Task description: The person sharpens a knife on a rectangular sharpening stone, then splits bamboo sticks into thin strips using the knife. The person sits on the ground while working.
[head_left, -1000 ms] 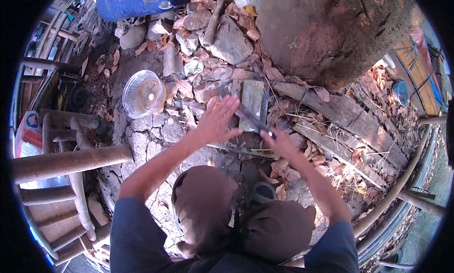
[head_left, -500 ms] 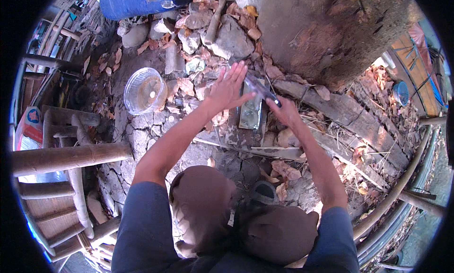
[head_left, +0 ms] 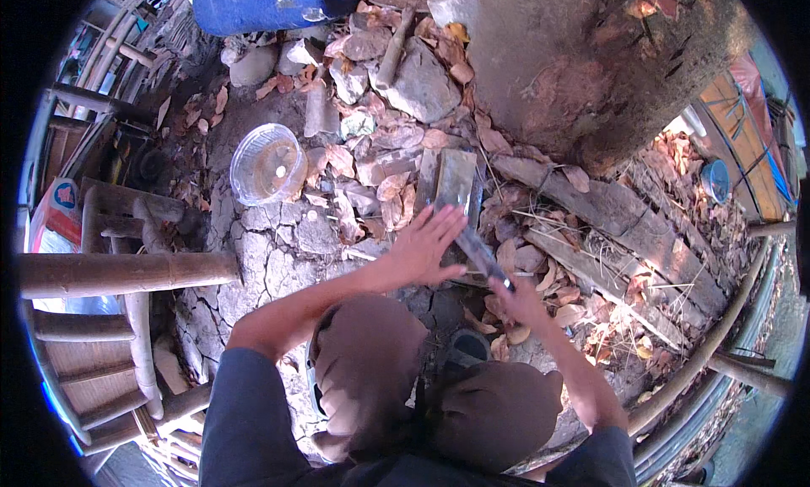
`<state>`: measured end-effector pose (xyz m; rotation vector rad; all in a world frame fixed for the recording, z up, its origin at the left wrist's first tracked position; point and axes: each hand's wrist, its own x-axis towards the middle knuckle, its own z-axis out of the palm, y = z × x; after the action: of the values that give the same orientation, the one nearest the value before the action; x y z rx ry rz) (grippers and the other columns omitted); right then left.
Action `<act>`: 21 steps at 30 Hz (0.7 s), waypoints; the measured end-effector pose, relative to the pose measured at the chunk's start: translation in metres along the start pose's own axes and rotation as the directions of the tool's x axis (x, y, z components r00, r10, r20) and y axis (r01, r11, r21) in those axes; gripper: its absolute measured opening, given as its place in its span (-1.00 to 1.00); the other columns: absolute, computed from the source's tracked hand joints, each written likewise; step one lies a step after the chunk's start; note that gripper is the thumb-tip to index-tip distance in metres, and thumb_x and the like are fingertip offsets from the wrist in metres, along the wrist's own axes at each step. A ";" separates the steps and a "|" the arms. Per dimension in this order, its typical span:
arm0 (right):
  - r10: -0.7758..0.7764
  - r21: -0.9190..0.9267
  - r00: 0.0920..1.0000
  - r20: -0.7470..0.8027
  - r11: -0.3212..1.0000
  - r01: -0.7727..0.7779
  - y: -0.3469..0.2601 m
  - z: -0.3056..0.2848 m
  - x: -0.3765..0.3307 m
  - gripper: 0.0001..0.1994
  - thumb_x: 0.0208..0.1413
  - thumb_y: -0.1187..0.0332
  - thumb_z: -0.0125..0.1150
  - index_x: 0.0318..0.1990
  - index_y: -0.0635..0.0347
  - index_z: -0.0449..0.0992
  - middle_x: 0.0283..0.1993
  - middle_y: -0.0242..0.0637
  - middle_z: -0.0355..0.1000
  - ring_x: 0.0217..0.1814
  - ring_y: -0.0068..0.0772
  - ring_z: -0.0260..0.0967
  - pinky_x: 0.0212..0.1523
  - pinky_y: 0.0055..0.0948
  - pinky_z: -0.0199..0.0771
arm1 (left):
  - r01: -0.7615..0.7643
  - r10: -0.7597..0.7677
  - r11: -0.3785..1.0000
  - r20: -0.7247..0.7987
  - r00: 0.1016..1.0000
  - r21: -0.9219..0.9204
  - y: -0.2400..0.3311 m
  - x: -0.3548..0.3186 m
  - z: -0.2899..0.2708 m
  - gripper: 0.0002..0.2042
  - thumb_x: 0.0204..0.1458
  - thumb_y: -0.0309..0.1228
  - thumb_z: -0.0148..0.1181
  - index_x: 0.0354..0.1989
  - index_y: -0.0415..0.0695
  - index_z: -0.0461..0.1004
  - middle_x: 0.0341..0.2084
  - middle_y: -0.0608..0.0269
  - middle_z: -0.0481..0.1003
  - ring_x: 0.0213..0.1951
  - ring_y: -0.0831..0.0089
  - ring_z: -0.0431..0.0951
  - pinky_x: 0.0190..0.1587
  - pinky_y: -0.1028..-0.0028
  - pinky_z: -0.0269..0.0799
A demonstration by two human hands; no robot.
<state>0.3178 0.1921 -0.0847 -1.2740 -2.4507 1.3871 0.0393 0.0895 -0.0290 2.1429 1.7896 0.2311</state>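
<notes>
A knife [head_left: 478, 252] slants across the near end of a flat rectangular sharpening stone [head_left: 456, 181]. My right hand [head_left: 521, 304] is closed around the knife's handle. With fingers stretched out, my left hand [head_left: 426, 246] lies at the blade's far end, palm down; whether its fingertips press on the blade is hard to make out. The stone rests on a board on the ground, and its near part is hidden by the blade and my left hand. To the left stands a clear round plastic tub [head_left: 268, 165] with brownish water and a small pale spot inside.
Rocks [head_left: 418, 82] and dry leaves lie beyond the stone, below a blue plastic drum [head_left: 270, 4]. A large trunk-like mass [head_left: 582, 73] rises at the far right. Weathered planks [head_left: 616, 204] run along the right. A bamboo frame [head_left: 126, 274] stands at left.
Both hands and the knife have drawn back toward me, from the stone's far end to its near end. More of the stone's far part now shows.
</notes>
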 end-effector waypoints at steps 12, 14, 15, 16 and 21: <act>0.283 0.053 0.947 0.154 0.954 -0.294 -0.062 -0.038 0.028 -0.52 0.27 0.03 0.18 0.09 0.31 0.53 -0.20 0.07 0.58 -0.09 -0.08 0.58 -0.08 -0.17 0.51 | 0.072 -0.039 0.976 -0.162 0.986 0.205 -0.022 0.047 -0.002 -0.08 0.18 0.30 -0.15 0.49 -0.24 -0.03 0.50 0.05 -0.01 0.51 0.19 -0.06 0.51 0.11 -0.33; 0.238 0.002 0.968 0.075 0.971 -0.238 -0.079 -0.050 0.032 -0.48 0.27 0.01 0.19 0.15 0.28 0.50 -0.23 0.11 0.57 -0.14 -0.06 0.59 -0.11 -0.14 0.51 | 0.074 -0.052 0.984 -0.138 0.989 0.162 -0.021 0.058 -0.012 -0.07 0.17 0.29 -0.11 0.48 -0.26 -0.03 0.49 -0.01 0.00 0.50 0.14 -0.04 0.51 0.09 -0.27; 0.167 0.013 0.986 0.024 0.986 -0.167 -0.065 -0.038 0.015 -0.49 0.27 0.00 0.19 0.14 0.27 0.51 -0.27 0.08 0.58 -0.17 -0.07 0.59 -0.13 -0.13 0.52 | 0.039 -0.019 0.990 -0.146 0.989 0.134 -0.015 0.046 -0.008 -0.07 0.16 0.27 -0.06 0.47 -0.28 -0.03 0.47 -0.05 0.01 0.50 0.11 -0.02 0.50 0.08 -0.24; 0.106 0.021 0.994 -0.024 0.994 -0.106 -0.047 -0.026 -0.008 -0.49 0.27 0.00 0.19 0.14 0.26 0.51 -0.31 0.06 0.58 -0.21 -0.07 0.60 -0.16 -0.13 0.52 | 0.001 0.014 0.995 -0.147 0.989 0.098 -0.005 0.032 -0.001 -0.06 0.16 0.25 -0.01 0.47 -0.30 -0.02 0.46 -0.09 0.03 0.49 0.08 0.00 0.50 0.06 -0.21; 0.003 -0.081 0.993 -0.115 0.997 -0.013 -0.028 -0.025 0.002 -0.57 0.25 -0.01 0.20 -0.17 0.27 0.58 -0.28 0.07 0.56 -0.19 0.03 0.57 -0.16 -0.07 0.48 | -0.041 0.050 0.998 -0.172 0.984 0.056 -0.011 0.046 -0.002 -0.09 0.15 0.23 0.04 0.44 -0.29 0.05 0.45 -0.11 0.04 0.48 0.02 0.01 0.48 0.04 -0.14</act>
<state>0.3092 0.2033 -0.0502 -1.3412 -2.4509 1.1901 0.0375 0.1368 -0.0356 2.2644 1.8603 0.3981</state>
